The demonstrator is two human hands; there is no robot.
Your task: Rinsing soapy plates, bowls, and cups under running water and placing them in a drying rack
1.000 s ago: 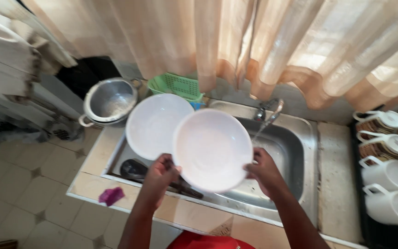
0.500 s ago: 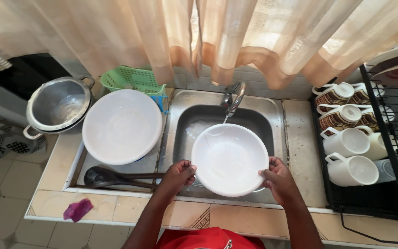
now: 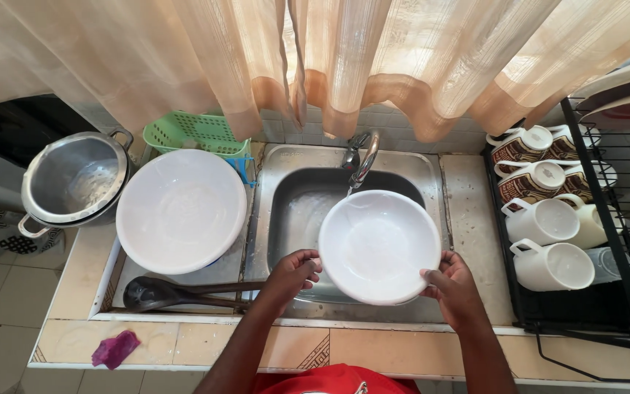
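I hold a white bowl (image 3: 379, 246) with both hands over the steel sink (image 3: 293, 211). My left hand (image 3: 293, 273) grips its left rim and my right hand (image 3: 452, 286) grips its right rim. The bowl is tilted a little toward me, its inside facing up. A thin stream of water falls from the tap (image 3: 362, 155) onto the bowl's far rim.
A larger white bowl (image 3: 181, 210) rests on the left drainboard with dark ladles (image 3: 176, 292) in front of it. Further left are a steel pot (image 3: 74, 182) and a green basket (image 3: 195, 133). A black rack (image 3: 607, 241) with mugs (image 3: 552, 264) stands right. A purple cloth (image 3: 115, 349) lies on the counter edge.
The bowl has moved right and further over the sink, under the tap. Both hands moved with it, and my view shifted right so the mug rack shows more.
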